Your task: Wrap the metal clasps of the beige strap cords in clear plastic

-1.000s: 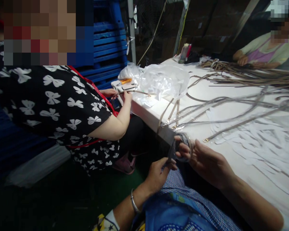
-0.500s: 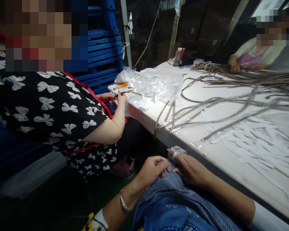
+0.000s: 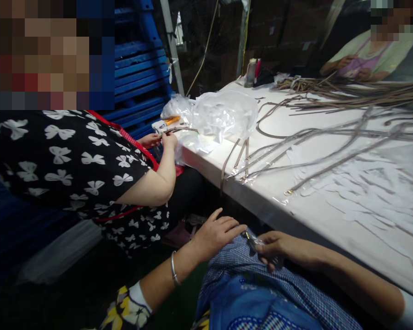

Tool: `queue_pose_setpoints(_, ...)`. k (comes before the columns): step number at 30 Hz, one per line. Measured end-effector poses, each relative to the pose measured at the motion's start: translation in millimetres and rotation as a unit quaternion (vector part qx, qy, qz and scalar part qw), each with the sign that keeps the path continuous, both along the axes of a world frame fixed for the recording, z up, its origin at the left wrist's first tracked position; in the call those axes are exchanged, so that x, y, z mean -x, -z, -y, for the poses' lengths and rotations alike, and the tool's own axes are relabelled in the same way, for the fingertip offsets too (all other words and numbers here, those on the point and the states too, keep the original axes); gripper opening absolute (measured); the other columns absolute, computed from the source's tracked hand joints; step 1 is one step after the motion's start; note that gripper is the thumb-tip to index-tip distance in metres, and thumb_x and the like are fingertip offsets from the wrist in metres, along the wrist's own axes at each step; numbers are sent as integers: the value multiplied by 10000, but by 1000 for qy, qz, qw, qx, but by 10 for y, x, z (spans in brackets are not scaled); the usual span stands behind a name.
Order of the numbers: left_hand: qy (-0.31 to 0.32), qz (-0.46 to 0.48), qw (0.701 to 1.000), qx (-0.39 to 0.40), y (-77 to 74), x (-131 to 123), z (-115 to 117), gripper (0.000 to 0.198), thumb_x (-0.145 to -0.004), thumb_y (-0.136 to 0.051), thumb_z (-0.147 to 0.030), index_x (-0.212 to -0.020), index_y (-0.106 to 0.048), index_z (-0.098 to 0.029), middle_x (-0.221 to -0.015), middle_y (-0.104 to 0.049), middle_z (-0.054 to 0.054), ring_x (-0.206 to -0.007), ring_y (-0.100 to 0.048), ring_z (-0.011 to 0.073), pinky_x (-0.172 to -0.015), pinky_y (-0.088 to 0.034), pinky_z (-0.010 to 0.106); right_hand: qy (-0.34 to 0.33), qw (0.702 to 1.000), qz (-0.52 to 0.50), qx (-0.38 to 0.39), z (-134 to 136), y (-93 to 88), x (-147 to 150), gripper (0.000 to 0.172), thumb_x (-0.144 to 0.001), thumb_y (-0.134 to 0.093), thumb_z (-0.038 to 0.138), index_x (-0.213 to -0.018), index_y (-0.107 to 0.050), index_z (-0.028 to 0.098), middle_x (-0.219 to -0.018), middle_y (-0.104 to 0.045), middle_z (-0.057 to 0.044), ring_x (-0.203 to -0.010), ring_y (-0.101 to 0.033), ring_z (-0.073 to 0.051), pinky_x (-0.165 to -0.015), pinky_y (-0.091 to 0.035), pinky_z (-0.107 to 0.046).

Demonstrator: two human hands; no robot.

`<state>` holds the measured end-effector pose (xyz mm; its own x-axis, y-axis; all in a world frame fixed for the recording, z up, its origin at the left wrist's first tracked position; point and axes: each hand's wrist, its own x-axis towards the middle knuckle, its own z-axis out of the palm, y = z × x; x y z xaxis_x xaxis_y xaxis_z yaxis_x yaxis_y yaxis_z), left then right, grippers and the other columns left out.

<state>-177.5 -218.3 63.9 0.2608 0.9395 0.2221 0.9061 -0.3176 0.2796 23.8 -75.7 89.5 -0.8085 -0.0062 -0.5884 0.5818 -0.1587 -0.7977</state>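
Just off the near edge of the white table [image 3: 316, 211], above your lap, your right hand [image 3: 275, 250] was closed around a small plastic-wrapped bundle [image 3: 253, 240]. Its clear film was crinkled and glossy over something dark, and a gold-coloured metal glint showed at the end that pointed toward your left hand [image 3: 216, 233]. That left hand lay open and empty-looking, palm down, its fingers loosely fanned; the index fingertip reached right up to the bundle's metal end, though you could not tell whether it touched. A smooth silver bangle [image 3: 174, 269] circled your left wrist. Under both hands, beside the table, spread the fine blue-and-white check of your apron [image 3: 241, 261], its lower part a plainer, brighter blue.

Across the table's near half ran long flat straps [image 3: 325, 168] in shiny clear sleeves, one ending in a gold-toned buckle [image 3: 288, 193] near the edge. To the right of that on the tabletop spread thin white strips [image 3: 371, 201], wavy and ragged. Toward the table's far left corner sat a puffed, translucent plastic bag [image 3: 223, 114], with an orange tool [image 3: 172, 120] beside it. On the far side of the table lay a heap of slender brown straps [image 3: 347, 98]. By the left corner, a co-worker in a bow-printed black top [image 3: 65, 165] fingered a narrow brown strap [image 3: 184, 129].
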Motion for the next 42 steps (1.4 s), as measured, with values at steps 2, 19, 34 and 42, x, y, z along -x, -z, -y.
queue_pose_setpoints(2, 3, 16, 1000, -16, 62, 10, -11, 373, -972, -442, -188, -1338, -505, -226, -1092, -669, 55, -1028, -595, 171, -1107, -315, 463, 2, 998, -20, 61, 18, -92, -51, 325, -824, -625, 449, -745, -622, 133, -659, -565, -13, -607, -516, -134, -619, -394, -253)
queue_pose_setpoints(19, -175, 577, 798, 8, 22, -574, -511, 479, -946, -456, -486, -1252, -606, -149, -791, -605, 27, -618, -488, 110, -618, -424, 223, 318, 887, -334, 7, -79, -421, 15, 439, -830, -606, 485, -1183, -646, 227, -929, -607, -88, -865, -630, -251, -878, -516, -429)
queue_pose_setpoints(34, -152, 621, 755, 144, -272, -732, -347, 411, -909, -506, -469, -710, -602, -122, -600, -584, 12, -479, -534, 86, -510, -422, 199, 167, 767, -371, -497, -164, 80, 85, 304, -944, -476, 217, -1242, -530, 239, -1231, -625, -120, -1166, -584, -268, -986, -478, -417)
queue_pose_setpoints(42, -142, 738, 608, 257, -360, -636, -338, 353, -805, -611, -444, -764, -626, -93, -607, -579, 11, -445, -553, 87, -424, -411, 177, 30, 780, -386, -493, -164, -36, -51, 604, -849, -503, 142, -1435, -372, 204, -1343, -561, -160, -1188, -571, -299, -1010, -463, -443)
